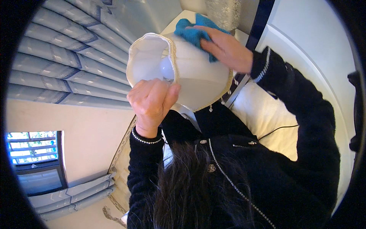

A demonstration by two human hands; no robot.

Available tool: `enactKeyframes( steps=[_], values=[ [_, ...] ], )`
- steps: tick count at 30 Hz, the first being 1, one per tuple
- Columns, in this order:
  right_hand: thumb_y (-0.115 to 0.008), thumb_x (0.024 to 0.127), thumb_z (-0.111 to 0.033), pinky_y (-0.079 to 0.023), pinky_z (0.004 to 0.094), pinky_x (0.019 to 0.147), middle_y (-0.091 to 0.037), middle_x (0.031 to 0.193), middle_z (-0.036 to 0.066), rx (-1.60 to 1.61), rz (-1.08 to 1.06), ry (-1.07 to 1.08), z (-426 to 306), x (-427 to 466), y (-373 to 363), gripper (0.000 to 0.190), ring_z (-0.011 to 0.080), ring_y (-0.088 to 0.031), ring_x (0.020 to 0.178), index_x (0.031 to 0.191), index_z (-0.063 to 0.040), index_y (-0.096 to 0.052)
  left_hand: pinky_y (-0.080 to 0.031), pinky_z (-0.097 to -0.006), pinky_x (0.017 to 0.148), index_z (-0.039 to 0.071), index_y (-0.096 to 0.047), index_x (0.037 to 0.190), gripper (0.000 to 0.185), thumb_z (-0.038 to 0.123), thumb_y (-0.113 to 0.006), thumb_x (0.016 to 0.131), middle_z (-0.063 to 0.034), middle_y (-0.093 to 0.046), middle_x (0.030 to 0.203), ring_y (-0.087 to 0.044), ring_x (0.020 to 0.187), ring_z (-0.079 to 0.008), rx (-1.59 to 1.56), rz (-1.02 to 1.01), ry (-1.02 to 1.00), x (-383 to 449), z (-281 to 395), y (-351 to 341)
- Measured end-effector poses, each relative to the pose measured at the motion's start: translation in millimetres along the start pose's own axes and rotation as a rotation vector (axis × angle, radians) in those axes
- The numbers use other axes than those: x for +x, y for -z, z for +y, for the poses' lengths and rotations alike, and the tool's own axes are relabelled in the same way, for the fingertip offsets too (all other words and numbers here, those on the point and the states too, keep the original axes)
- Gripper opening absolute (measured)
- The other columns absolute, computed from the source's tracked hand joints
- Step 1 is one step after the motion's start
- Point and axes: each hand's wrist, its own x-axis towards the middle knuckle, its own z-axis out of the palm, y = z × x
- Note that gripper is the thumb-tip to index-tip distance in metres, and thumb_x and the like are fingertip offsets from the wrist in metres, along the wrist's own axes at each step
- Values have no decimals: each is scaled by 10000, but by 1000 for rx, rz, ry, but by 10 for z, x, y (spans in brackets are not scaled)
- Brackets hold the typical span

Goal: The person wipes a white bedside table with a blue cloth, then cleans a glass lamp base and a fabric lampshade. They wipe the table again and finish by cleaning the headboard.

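A white fabric lampshade point(200, 74) with braided trim and hanging beads lies tilted before me, its narrower opening towards the left. Inside that opening a white light bulb point(166, 67) shows. My left hand point(154, 100) is closed on the near rim of the opening; its fingertips are hidden. My right hand point(226, 48) presses a teal cloth point(191, 33) against the upper side of the shade, towards its wider, beaded end. The lamp's base cannot be made out.
Blue patterned curtains point(71, 54) hang at the left, above a barred window point(35, 148). A white-topped surface point(183, 17) and a patterned pale object point(224, 13) stand beyond the shade. At the right are cream bedding point(266, 114), a dark cable point(276, 130) and a white curved panel point(308, 57).
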Motion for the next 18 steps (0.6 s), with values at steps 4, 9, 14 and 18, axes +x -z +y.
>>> enactKeyframes(
  steps=[4,9,14,18],
  values=[
    [-420,1004,-246,-367,373,1060,-515,1307,205,-181,-138,-298,166,257,77,442,315,-490,1212,1404,-60,-398,-343,-362,468,83,-492,609,288,147,-721,773,-89,-450,548,-441,472,-291,68,15,69,55,-5,-35],
    [-443,979,-230,-260,399,1142,-389,1451,196,-147,295,2,-61,-188,-406,501,316,-327,1378,1438,-56,-345,-346,-373,463,78,-515,629,261,147,-691,810,-101,-458,546,-450,474,-297,74,85,103,44,-67,-98],
    [-533,908,-188,-188,451,1170,-295,1523,157,-112,251,116,-389,-484,-673,611,314,-258,1420,1458,-44,-309,-356,-379,461,70,-544,656,236,134,-655,854,-112,-459,541,-468,479,-290,86,108,247,16,-106,-130],
    [-483,945,-211,-195,449,1166,-314,1509,169,-142,238,192,-229,-315,-563,570,323,-268,1413,1457,-37,-302,-357,-377,460,57,-549,678,229,126,-635,879,-120,-461,540,-463,469,-290,77,98,214,25,-78,-113]
  ],
)
